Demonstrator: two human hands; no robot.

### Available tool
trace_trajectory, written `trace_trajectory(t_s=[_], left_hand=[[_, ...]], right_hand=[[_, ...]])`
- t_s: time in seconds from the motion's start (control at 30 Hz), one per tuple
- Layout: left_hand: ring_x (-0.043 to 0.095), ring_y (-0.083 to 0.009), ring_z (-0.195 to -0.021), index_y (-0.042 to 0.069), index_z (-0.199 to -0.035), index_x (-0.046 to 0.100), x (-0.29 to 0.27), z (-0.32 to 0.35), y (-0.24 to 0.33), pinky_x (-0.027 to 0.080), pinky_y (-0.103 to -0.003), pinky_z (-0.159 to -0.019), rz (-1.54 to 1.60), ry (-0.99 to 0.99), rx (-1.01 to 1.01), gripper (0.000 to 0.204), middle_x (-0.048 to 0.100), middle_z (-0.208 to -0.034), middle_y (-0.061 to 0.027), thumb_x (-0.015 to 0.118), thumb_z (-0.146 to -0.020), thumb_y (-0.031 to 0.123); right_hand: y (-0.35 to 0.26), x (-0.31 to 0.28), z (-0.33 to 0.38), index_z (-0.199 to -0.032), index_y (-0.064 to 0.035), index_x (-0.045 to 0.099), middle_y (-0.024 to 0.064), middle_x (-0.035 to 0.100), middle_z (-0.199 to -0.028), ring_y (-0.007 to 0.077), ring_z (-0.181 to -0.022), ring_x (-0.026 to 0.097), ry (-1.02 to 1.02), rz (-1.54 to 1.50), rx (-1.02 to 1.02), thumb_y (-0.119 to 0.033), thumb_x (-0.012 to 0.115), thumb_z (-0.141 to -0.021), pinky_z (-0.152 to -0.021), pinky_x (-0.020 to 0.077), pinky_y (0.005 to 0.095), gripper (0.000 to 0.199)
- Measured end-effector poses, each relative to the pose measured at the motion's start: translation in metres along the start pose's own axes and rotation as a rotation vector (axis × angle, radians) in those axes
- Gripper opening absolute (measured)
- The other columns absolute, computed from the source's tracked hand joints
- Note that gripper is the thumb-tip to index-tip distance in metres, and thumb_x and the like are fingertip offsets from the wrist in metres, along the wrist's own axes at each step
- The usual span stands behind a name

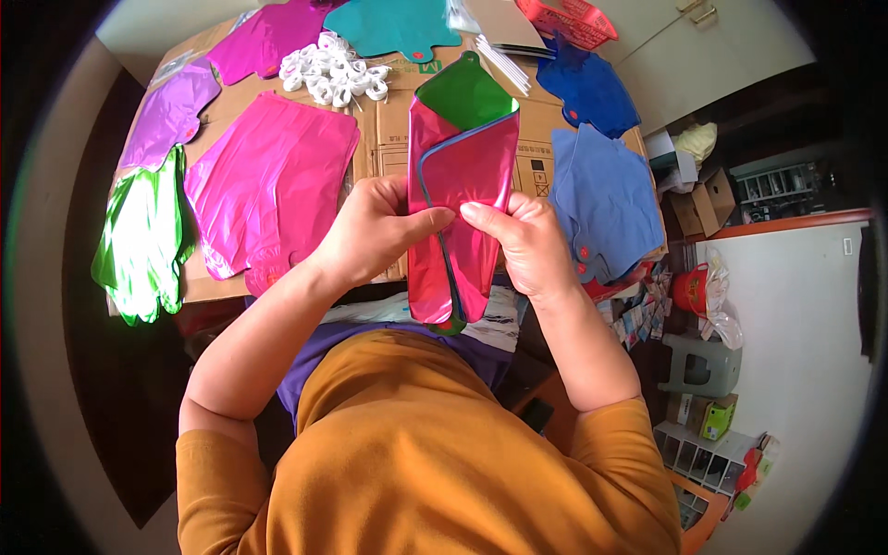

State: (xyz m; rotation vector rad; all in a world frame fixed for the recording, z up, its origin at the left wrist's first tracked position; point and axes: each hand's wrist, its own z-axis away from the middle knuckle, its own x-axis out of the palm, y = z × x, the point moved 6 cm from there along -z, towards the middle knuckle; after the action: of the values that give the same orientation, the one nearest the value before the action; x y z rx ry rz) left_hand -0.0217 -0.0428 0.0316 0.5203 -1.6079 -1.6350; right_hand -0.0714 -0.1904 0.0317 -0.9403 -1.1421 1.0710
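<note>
Both hands hold a folded bundle of flat foil balloons (470, 171) upright above the near edge of the cardboard. Its outside is shiny pink, with a green layer showing at the top and a blue edge slanting across the front. My left hand (381, 227) grips the bundle's left side, thumb lying across the front. On the right side, my right hand (523, 236) grips it with its thumb pressed close to the other thumb. The fingers behind the bundle are hidden. Below the thumbs, the two sides fold toward a dark seam in the middle.
Flat balloons lie around the cardboard (379, 120): pink (277, 180), green (143, 236), lilac (174, 111), magenta (264, 42), teal (393, 26), dark blue (587, 88) and light blue (606, 199). White ribbon coils (333, 72), white sticks (502, 65) and a red basket (572, 20) lie at the far side.
</note>
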Motion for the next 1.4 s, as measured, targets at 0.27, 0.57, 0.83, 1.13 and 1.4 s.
trace_trajectory(t_s=[0.27, 0.57, 0.83, 1.13, 1.4], left_hand=[[0.061, -0.0055, -0.083, -0.001, -0.108, 0.066, -0.002, 0.010, -0.001, 0.051, -0.023, -0.076, -0.059, -0.006, -0.039, 0.020, 0.069, -0.097, -0.0027, 0.065, -0.089, 0.005], [0.061, -0.0055, -0.079, -0.001, -0.104, 0.068, 0.000, 0.015, 0.002, 0.051, -0.022, -0.071, 0.225, 0.002, -0.064, 0.017, 0.069, -0.093, -0.0032, 0.066, -0.088, 0.005], [0.060, -0.0048, -0.069, 0.000, -0.097, 0.069, -0.004, 0.018, -0.005, 0.049, -0.021, -0.061, 0.287, 0.072, -0.130, 0.012, 0.068, -0.083, -0.0027, 0.066, -0.089, 0.007], [0.064, -0.0086, -0.067, 0.000, -0.095, 0.068, -0.001, 0.019, -0.007, 0.052, -0.021, -0.055, 0.403, 0.096, -0.182, 0.009, 0.069, -0.083, -0.0062, 0.065, -0.089, 0.006], [0.066, -0.0109, -0.071, -0.002, -0.097, 0.067, -0.001, 0.017, -0.008, 0.056, -0.024, -0.063, 0.390, 0.105, -0.167, 0.011, 0.070, -0.086, -0.0075, 0.064, -0.089, 0.004]], right_hand=[[0.002, 0.006, 0.005, -0.094, -0.0013, 0.069, 0.0028, 0.070, -0.088, 0.0048, -0.075, 0.062, -0.043, -0.095, 0.036, -0.009, 0.066, -0.087, -0.071, 0.0492, 0.0199, 0.010], [-0.005, 0.010, 0.006, -0.096, -0.0014, 0.070, 0.0023, 0.070, -0.090, 0.0046, -0.078, 0.061, -0.085, -0.138, 0.032, -0.011, 0.067, -0.088, -0.073, 0.0490, 0.0202, 0.013], [-0.010, 0.014, 0.011, -0.099, -0.0003, 0.068, 0.0020, 0.068, -0.090, 0.0049, -0.079, 0.060, -0.183, -0.175, 0.074, -0.011, 0.066, -0.089, -0.074, 0.0480, 0.0210, 0.015], [0.004, 0.005, 0.015, -0.095, -0.0006, 0.066, 0.0013, 0.067, -0.088, 0.0047, -0.079, 0.058, -0.161, -0.197, 0.091, -0.009, 0.060, -0.092, -0.074, 0.0468, 0.0211, 0.011], [0.000, 0.003, 0.015, -0.092, 0.0004, 0.066, 0.0012, 0.067, -0.085, 0.0046, -0.077, 0.058, -0.176, -0.166, 0.119, -0.013, 0.059, -0.093, -0.073, 0.0468, 0.0212, 0.015]])
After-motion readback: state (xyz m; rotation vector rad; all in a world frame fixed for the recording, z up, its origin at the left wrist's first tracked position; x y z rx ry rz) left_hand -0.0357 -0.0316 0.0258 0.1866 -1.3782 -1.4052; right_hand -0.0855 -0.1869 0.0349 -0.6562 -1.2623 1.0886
